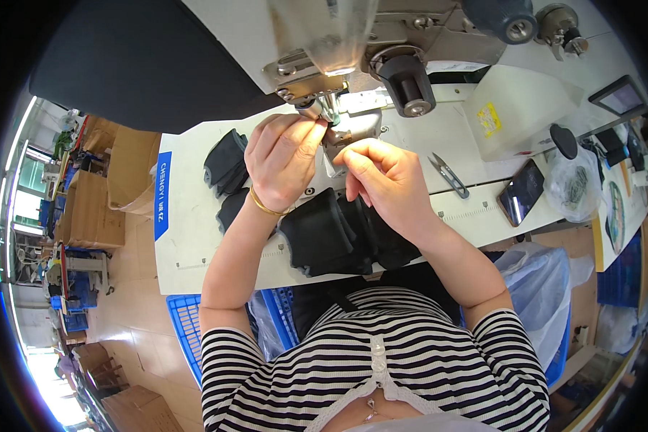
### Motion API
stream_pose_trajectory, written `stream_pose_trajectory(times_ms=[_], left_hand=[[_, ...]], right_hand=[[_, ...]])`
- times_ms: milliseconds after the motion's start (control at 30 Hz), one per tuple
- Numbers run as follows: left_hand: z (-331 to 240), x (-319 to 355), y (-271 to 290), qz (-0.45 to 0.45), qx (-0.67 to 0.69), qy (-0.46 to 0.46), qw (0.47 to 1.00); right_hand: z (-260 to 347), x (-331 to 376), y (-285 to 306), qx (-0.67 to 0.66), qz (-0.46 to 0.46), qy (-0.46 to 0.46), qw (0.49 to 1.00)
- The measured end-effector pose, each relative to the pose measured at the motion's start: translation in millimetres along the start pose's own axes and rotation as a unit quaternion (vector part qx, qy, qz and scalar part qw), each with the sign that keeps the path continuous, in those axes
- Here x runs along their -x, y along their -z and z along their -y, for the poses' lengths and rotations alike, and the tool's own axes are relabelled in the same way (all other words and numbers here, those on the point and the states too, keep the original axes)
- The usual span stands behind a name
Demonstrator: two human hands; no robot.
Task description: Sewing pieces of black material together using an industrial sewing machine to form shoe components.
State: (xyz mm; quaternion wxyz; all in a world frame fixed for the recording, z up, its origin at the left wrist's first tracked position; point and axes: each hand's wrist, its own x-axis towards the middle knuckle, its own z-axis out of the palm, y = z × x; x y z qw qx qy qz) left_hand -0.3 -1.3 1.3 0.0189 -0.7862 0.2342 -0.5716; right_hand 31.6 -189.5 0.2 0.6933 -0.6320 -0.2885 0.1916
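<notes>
Under the head of a sewing machine [410, 43], my left hand [284, 160] is pinched close beside the needle area [329, 108]. Whatever its fingertips hold is too small and hidden to name. Just to the right, my right hand [381, 176] is closed, with thumb and curled fingers together near the small metal arm [360, 128] below the needle. What it grips, if anything, cannot be made out. Black fabric pieces [322, 234] lie in a pile below both hands at the table's near edge. Another folded black stack [227, 160] rests left of my left wrist.
Thread snips [450, 176] and a phone [522, 191] lie on the white table [187, 248] to the right, with a clear plastic bag [573, 189] beyond. Blue baskets [185, 327] stand beneath the near edge. Cardboard boxes [93, 210] are off to the left.
</notes>
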Motion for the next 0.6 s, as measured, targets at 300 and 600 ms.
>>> stream_pose_trajectory(times_ms=[300, 600], left_hand=[[1.4, -0.1, -4.7, 0.000, -0.025, 0.018, 1.000], [2.4, -0.9, -4.7, 0.001, -0.020, 0.015, 1.000]], right_hand=[[-4.8, 2.4, -2.1, 0.002, 0.005, -0.002, 1.000], [-7.1, 6.6, -3.0, 0.021, 0.024, -0.014, 0.999]])
